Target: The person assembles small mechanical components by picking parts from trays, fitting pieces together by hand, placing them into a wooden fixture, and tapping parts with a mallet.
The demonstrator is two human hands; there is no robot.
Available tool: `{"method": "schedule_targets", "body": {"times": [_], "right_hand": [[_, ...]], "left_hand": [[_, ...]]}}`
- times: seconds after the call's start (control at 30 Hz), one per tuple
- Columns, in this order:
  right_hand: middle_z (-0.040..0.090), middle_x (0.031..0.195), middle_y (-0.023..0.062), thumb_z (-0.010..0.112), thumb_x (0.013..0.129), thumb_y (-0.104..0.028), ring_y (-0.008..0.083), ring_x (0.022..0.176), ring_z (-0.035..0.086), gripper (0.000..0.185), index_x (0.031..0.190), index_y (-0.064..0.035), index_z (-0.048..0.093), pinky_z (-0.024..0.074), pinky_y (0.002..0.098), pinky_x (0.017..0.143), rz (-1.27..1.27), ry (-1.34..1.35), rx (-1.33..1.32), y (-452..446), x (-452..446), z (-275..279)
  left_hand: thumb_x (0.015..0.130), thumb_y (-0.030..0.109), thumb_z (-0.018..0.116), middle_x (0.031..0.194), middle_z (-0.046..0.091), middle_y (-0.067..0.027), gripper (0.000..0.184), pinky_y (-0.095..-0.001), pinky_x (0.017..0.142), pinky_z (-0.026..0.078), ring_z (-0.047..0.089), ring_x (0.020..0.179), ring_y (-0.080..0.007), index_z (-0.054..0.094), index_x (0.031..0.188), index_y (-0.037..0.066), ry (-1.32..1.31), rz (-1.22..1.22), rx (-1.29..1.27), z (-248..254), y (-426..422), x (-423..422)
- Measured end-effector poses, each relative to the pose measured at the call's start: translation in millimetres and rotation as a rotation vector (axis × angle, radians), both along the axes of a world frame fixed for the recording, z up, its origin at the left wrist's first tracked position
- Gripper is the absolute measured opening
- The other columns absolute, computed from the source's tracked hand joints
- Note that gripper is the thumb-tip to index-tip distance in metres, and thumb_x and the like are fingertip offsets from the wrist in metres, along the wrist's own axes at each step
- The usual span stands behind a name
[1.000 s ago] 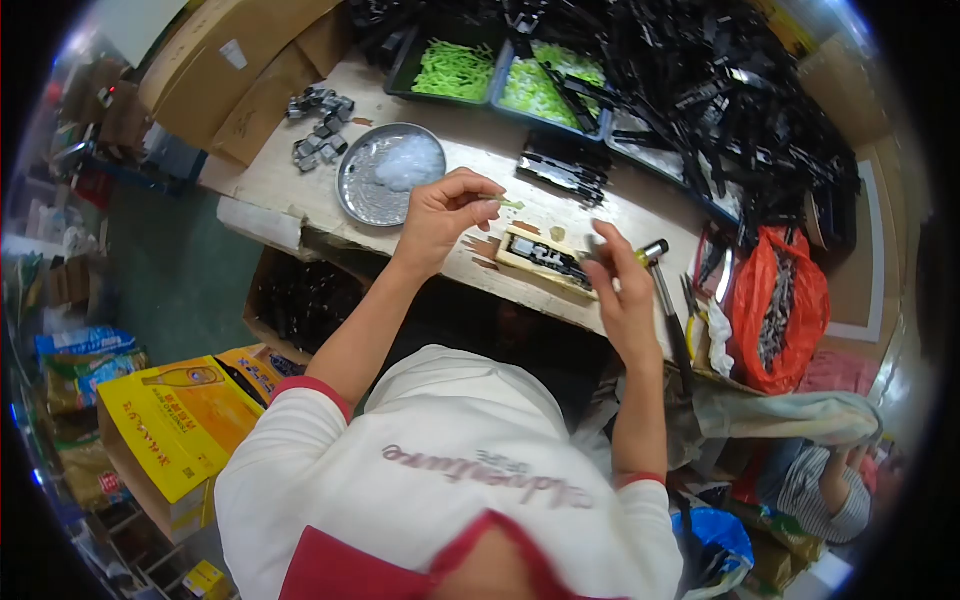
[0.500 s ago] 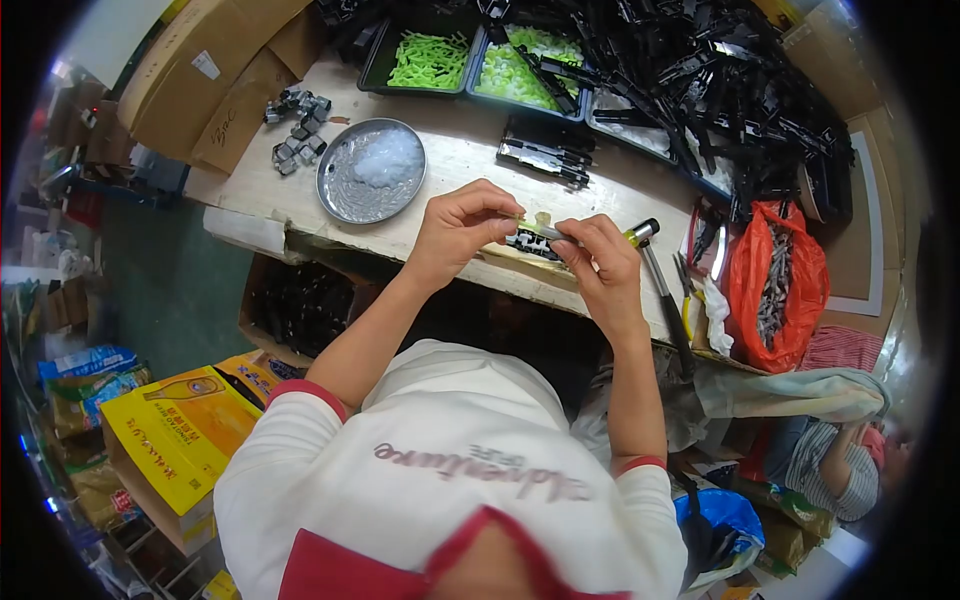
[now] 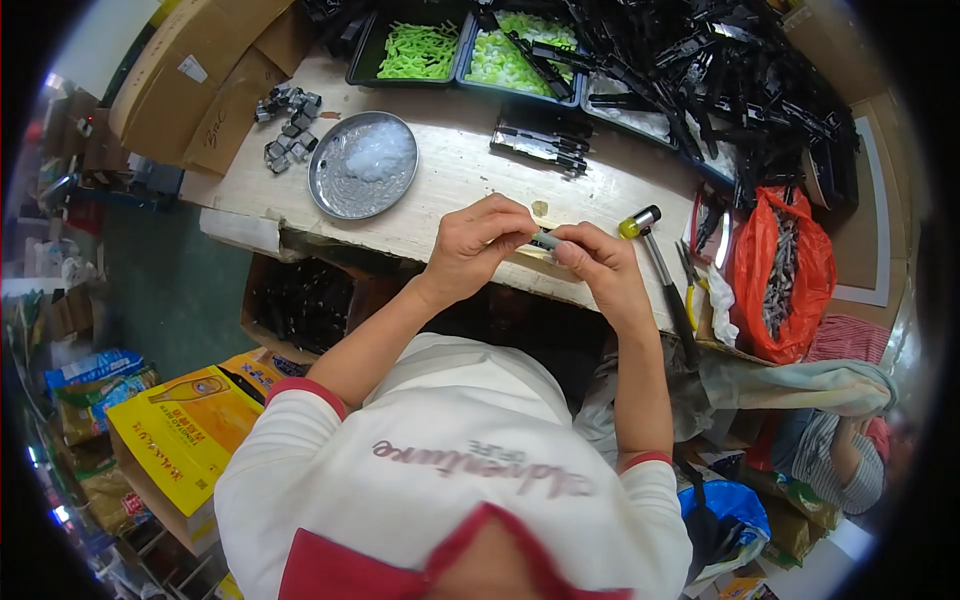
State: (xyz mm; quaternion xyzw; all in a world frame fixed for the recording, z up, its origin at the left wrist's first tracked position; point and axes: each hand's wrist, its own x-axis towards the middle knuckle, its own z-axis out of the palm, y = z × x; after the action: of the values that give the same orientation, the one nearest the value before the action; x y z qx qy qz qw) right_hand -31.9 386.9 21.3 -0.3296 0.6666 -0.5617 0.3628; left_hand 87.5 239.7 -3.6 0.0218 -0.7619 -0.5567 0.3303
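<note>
A small grey part with a dark bit at its end sits between my two hands, just above the table's front edge. My left hand is closed, pinching the part's left end between thumb and fingers. Across from it, my right hand is closed on the right end, thumb uppermost. Fingers cover much of the part, so its full shape is hidden. Beside my right hand lies a hammer with a yellow-and-black head. Behind my hands, a row of black-and-silver slide mechanisms rests on the table.
A round metal dish holds clear pieces. Bins of green strips and green-white parts stand behind, beside piled black rails. Grey metal brackets lie left; a red bag and pliers are right.
My hands have drawn closer together around the small part. The green strip seen at my left fingertips and the black-and-silver piece under my hands no longer show. The view has shifted slightly.
</note>
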Motion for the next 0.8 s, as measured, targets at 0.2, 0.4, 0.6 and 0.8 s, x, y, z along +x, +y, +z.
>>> {"method": "schedule_targets", "body": {"times": [0.2, 0.4, 0.6, 0.8], "right_hand": [[0.055, 0.074, -0.0018, 0.059, 0.083, -0.013, 0.0038, 0.064, 0.046, 0.018, 0.097, -0.0025, 0.058, 0.0369, 0.0174, 0.057, -0.030, -0.175, 0.005, 11.8, -6.7, 0.3], [0.053, 0.071, -0.0020, 0.060, 0.083, -0.011, 0.0037, 0.060, 0.044, 0.012, 0.090, -0.0034, 0.055, 0.0357, 0.0173, 0.054, -0.130, -0.172, 0.092, 30.5, -20.4, -16.9], [0.053, 0.071, -0.0021, 0.060, 0.083, -0.011, 0.0036, 0.060, 0.044, 0.011, 0.088, -0.0034, 0.054, 0.0349, 0.0173, 0.053, -0.128, -0.158, 0.108, 29.2, -22.1, -22.8], [0.052, 0.069, -0.0035, 0.059, 0.084, -0.011, 0.0028, 0.060, 0.043, 0.010, 0.088, -0.0040, 0.054, 0.0346, 0.0172, 0.053, -0.108, -0.093, 0.148, 22.3, -20.1, -23.5]], "left_hand": [[0.069, -0.005, 0.065, 0.087, 0.061, -0.0065, 0.022, -0.0269, 0.066, 0.045, 0.056, 0.083, -0.0193, 0.064, 0.089, 0.004, -0.075, 0.061, -0.091, -2.9, -3.9, -3.5], [0.066, 0.009, 0.069, 0.090, 0.059, 0.0007, 0.021, -0.0315, 0.079, 0.029, 0.048, 0.092, -0.0183, 0.064, 0.087, 0.010, -0.192, 0.163, -0.348, -16.3, -3.0, -9.4], [0.065, 0.009, 0.068, 0.088, 0.057, 0.0016, 0.016, -0.0339, 0.080, 0.026, 0.046, 0.093, -0.0177, 0.063, 0.080, 0.011, -0.216, 0.193, -0.425, -24.9, 6.4, -19.2], [0.066, 0.011, 0.069, 0.088, 0.057, 0.0011, 0.017, -0.0336, 0.081, 0.026, 0.046, 0.092, -0.0182, 0.064, 0.083, 0.010, -0.259, 0.181, -0.437, -25.3, 7.2, -19.3]]}}
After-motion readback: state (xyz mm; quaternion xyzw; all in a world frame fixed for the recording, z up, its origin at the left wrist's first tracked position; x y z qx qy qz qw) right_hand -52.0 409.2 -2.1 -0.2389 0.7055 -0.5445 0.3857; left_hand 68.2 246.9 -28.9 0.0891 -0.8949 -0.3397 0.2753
